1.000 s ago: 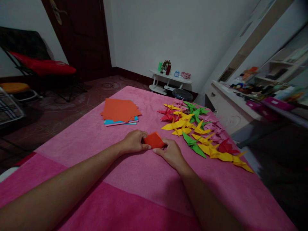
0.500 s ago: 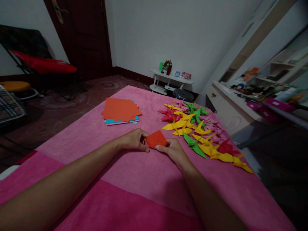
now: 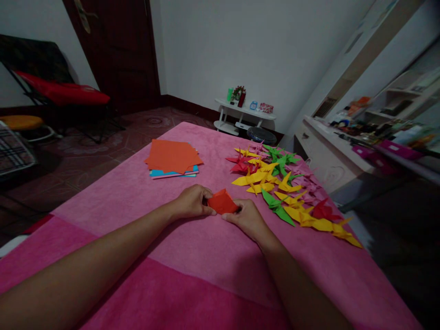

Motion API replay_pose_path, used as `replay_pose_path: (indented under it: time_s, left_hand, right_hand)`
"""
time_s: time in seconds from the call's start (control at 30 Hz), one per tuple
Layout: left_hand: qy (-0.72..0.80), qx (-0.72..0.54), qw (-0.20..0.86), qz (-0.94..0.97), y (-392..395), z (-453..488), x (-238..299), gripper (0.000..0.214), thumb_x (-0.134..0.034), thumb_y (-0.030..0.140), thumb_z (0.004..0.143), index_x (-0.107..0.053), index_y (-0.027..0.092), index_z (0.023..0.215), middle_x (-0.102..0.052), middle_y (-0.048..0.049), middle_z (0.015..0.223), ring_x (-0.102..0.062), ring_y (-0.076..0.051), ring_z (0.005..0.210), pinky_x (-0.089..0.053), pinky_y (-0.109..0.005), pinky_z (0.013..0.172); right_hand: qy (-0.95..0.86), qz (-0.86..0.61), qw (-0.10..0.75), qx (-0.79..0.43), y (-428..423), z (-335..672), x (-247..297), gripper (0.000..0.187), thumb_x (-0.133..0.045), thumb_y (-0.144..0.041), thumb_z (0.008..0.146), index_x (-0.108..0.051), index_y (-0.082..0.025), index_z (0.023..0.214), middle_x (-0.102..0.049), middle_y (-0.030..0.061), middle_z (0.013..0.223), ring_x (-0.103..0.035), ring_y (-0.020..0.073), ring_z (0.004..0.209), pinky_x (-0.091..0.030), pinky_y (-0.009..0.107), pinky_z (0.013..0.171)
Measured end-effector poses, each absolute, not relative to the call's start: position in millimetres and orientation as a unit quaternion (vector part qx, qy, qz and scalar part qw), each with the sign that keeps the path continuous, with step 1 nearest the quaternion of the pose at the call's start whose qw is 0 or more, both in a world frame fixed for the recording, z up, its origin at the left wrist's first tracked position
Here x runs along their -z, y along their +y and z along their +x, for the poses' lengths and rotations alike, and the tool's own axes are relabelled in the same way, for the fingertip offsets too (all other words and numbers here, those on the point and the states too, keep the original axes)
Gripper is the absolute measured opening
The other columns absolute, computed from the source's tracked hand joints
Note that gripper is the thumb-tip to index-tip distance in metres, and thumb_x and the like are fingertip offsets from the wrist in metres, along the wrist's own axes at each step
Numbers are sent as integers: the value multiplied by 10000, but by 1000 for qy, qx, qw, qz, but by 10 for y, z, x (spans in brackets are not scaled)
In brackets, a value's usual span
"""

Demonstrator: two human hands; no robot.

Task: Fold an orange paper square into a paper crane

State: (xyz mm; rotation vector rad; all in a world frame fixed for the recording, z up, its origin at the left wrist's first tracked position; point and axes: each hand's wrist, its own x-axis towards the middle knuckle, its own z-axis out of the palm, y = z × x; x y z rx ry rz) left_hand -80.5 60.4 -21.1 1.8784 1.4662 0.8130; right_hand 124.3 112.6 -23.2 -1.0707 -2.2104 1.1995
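A small folded sheet of orange paper (image 3: 222, 201) is held just above the pink cloth, between my two hands. My left hand (image 3: 195, 200) pinches its left corner, thumb in front. At the right corner, my right hand (image 3: 246, 217) grips it between thumb and fingers. The paper looks roughly diamond-shaped, its upper edge slightly parted. Beyond my left hand lies a stack of orange paper sheets (image 3: 172, 156) with blue and other colours beneath. To the right of my right hand spread several folded paper cranes (image 3: 275, 205) in yellow, green, red and pink.
The pink cloth (image 3: 130, 220) covers the table. Behind it, a small white shelf (image 3: 247, 109) with bottles and a plant stands by the wall. A cluttered white dresser (image 3: 330, 146) is at the right, and a red-seated chair (image 3: 65, 91) at the left.
The orange paper has tilted and bowed, its top corner shifting slightly left. My right thumb has slid down and outward on it, and my left thumb has moved onto its lower left edge.
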Motion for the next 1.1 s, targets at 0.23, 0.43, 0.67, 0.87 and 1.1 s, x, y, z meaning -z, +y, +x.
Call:
replay_pose_path:
  time_s: [0.23, 0.43, 0.67, 0.87, 1.1]
  left_hand:
    - [563, -291, 217, 743, 559, -762, 209, 206, -720, 353, 706, -674, 155, 675, -588, 7, 672, -502, -108, 596, -323, -205, 554]
    - [540, -313, 209, 753, 529, -667, 213, 250, -667, 310, 763, -593, 141, 594, -557, 7, 681, -497, -104, 608, -308, -208, 554]
    - [531, -316, 221, 755, 483, -628, 181, 261, -576, 275, 821, -573, 143, 596, -542, -6, 710, -472, -107, 607, -304, -217, 558]
    - [519, -328, 212, 760, 472, -607, 168, 340, -532, 319, 851, -545, 139, 563, -534, -10, 691, -462, -106, 595, -300, -225, 559]
    - [504, -421, 341, 673, 468, -700, 89, 476, -475, 534, 872, -707, 124, 937, -614, -44, 720, -537, -134, 640, -387, -229, 602]
  right_hand:
    - [-832, -407, 196, -323, 1099, 1251, 262, 110, -682, -260, 683, -641, -162, 655, -591, -18, 615, -481, 108, 545, -305, 203, 489]
    - [-857, -398, 207, -252, 1037, 1219, 224, 172, -655, -285, 731, -585, -181, 614, -561, -28, 616, -472, 105, 549, -290, 221, 509]
    - [-853, -396, 218, -262, 1003, 1206, 202, 197, -647, -246, 719, -520, -193, 578, -523, -30, 622, -494, 117, 573, -327, 225, 536]
    - [-857, -378, 227, -267, 1003, 1202, 222, 219, -644, -267, 755, -531, -190, 584, -514, -29, 613, -482, 114, 558, -330, 225, 533]
    - [-882, -316, 302, -178, 985, 1281, 252, 158, -563, -145, 812, -689, -216, 749, -602, 17, 741, -557, 151, 707, -397, 242, 622]
